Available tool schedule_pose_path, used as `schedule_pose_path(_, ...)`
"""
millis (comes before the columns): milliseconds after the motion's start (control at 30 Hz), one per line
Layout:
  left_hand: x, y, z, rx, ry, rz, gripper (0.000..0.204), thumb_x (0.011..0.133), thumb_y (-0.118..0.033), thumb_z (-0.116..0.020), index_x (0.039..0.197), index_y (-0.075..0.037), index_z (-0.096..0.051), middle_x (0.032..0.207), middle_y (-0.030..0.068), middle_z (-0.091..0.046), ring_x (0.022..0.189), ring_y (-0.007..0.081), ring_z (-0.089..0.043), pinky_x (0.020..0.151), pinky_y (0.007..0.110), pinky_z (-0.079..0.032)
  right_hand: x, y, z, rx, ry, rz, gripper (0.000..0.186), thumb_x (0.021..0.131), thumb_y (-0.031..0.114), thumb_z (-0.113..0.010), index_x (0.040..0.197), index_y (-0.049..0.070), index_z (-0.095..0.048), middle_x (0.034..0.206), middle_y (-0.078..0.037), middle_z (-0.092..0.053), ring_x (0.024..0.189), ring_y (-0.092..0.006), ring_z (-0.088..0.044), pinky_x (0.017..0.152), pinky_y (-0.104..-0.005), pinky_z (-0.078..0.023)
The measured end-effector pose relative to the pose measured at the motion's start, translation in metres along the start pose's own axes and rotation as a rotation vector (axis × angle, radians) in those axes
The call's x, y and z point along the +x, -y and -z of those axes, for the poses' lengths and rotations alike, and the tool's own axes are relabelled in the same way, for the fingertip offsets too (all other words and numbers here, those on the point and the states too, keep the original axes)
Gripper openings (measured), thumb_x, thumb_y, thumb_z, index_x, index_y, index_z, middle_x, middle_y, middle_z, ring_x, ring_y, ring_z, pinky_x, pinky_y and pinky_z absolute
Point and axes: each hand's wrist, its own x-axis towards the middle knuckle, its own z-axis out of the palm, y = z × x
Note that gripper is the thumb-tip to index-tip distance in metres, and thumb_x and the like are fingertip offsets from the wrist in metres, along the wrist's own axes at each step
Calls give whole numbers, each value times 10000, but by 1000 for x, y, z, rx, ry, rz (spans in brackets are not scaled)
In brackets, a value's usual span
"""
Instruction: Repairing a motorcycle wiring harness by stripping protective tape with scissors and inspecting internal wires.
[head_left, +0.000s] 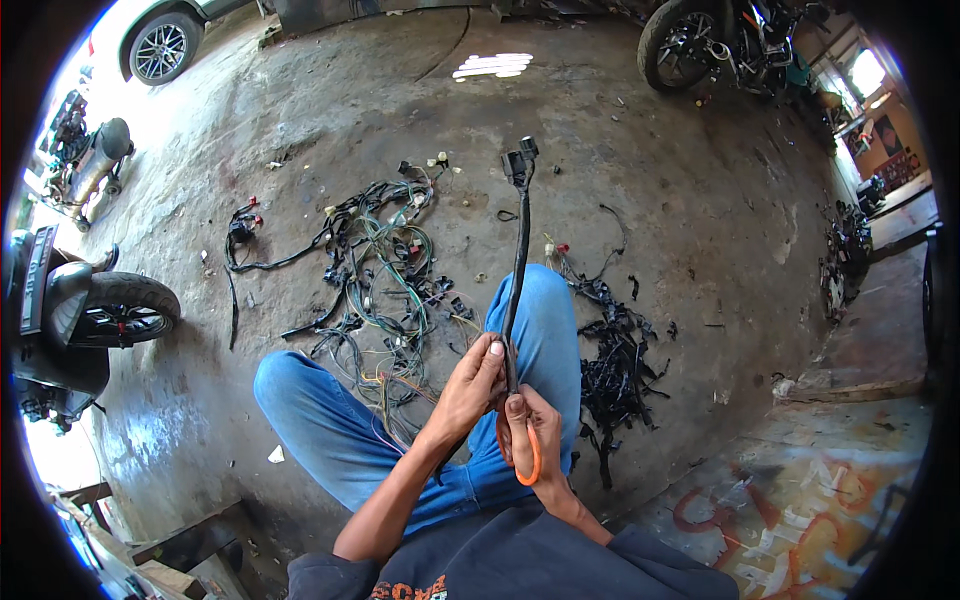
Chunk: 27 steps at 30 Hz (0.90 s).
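My left hand (470, 390) is closed around a black taped cable (520, 250), which stands up in front of me with black connectors (518, 162) at its far end. Just below it, my right hand (540, 430) grips orange-handled scissors (536, 458) against the cable's lower part; the blades are hidden. Both hands are above my jeans, between my knees. A tangled wiring harness (390, 260) with several small connectors lies on the concrete to the left. A heap of black tape scraps (615, 370) lies to the right of my knee.
Motorcycles stand at the left (120, 310) and back right (690, 45), with a car wheel (160, 50) at the back left. A motorcycle engine part with a silver cylinder (95, 165) sits by the left edge. A painted surface (780, 510) is at the lower right.
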Motion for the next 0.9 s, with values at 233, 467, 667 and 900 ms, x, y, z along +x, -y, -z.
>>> schedule_pose_path(233,-4,-3,3,365,-107,-90,360,1087,-376,-404,1112,-34,-511,731,0,-459,656,95,-438,591,283,-400,1,18,-6,276,60,-166,475,1035,422,-523,723,65,-498,507,23,-422,392,-51,-382,371,-233,-294)
schedule_pose_path(467,-11,-8,2,253,-63,-85,341,1094,-365,-386,1107,-41,-491,724,0,-445,655,82,-438,575,268,-387,5,31,-3,310,102,-256,561,1042,543,-403,811,52,-544,506,6,-415,355,-71,-361,343,-230,-315)
schedule_pose_path(667,-16,-7,2,239,-38,-65,290,1097,-362,-382,1060,-90,-476,695,-62,-374,583,24,-337,491,209,-279,4,39,8,508,191,-456,630,1022,625,-335,878,56,-563,495,28,-367,336,-69,-344,326,-224,-303)
schedule_pose_path(900,-22,-34,29,557,192,-72,364,1093,-378,-376,975,-39,-437,688,59,-468,641,146,-426,619,334,-407,7,45,47,582,467,-568,673,997,662,-324,881,43,-561,496,43,-358,320,-55,-328,306,-207,-301)
